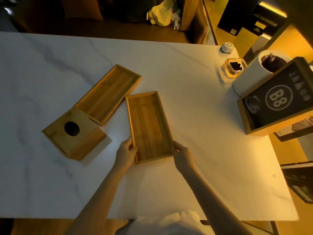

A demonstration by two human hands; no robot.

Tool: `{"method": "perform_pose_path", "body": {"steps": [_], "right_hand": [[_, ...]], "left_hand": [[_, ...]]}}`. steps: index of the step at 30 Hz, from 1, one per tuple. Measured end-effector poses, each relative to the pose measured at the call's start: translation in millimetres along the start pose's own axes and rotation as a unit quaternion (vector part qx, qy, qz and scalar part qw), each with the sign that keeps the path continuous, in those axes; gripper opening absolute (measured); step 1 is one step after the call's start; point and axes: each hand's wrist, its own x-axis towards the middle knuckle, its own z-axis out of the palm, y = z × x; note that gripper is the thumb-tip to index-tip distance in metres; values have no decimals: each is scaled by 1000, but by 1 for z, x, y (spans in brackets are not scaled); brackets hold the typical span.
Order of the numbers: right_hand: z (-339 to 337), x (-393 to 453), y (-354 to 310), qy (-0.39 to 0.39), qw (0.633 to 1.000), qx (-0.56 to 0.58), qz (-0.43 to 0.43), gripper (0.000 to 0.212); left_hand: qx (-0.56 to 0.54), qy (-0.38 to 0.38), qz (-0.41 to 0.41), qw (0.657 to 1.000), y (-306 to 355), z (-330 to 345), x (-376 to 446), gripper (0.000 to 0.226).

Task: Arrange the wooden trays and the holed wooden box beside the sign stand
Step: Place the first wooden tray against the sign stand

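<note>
Wooden tray (pixel 149 126), shallow and empty, lies near the middle of a white marbled desk (pixel 194 150), its long side running away from the person. Both bare hands hold its near end. The left hand (pixel 126 150) clasps the left rim and the right hand (pixel 182 152) clasps the right rim, fingers curled closed over the low walls. Holding it on both sides at one end probably lets the person slide or lift the long tray without it swinging.

Just beyond and to the left lies a second wooden tray (pixel 108 94), the same shape, set at a slant. Its near end is tucked against a wooden box (pixel 74 134) with a round dark hole in its top. The box sits left of the held tray, close to it but apart from it. These three pieces are grouped loosely, at different angles, so the arranging looks barely begun.

The sign stand (pixel 277 100), a wood-framed dark board marked B8, stands at the right edge of the desk, well apart from the trays. Bare desk lies between, leaving room to move them over. Behind the stand are a white cylinder (pixel 250 73), a small glass dish (pixel 234 67) with something dark in it, and a small white puck (pixel 227 46).
</note>
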Motion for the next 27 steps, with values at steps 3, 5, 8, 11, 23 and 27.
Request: {"method": "perform_pose_path", "body": {"steps": [3, 5, 8, 11, 23, 27], "right_hand": [[-13, -1, -6, 1, 999, 37, -2, 30], [-22, -4, -11, 1, 998, 64, 11, 27], [-36, -10, -16, -12, 995, 103, 6, 23], [-46, -17, -17, -1, 992, 127, 1, 22], [-125, -12, 13, 105, 983, 143, -34, 23], [-153, -1, 27, 125, 984, 126, -28, 24]], "left_hand": [[-96, -59, -21, 993, 6, -14, -4, 38], [-130, -82, -15, 988, 10, -24, -7, 38], [-153, -104, -11, 983, 22, -35, -8, 37], [-142, -98, 9, 985, 39, -36, -8, 35], [-59, -84, 79, 992, 117, 37, -2, 37], [-36, -91, 82, 992, 140, 70, 13, 43]]}}
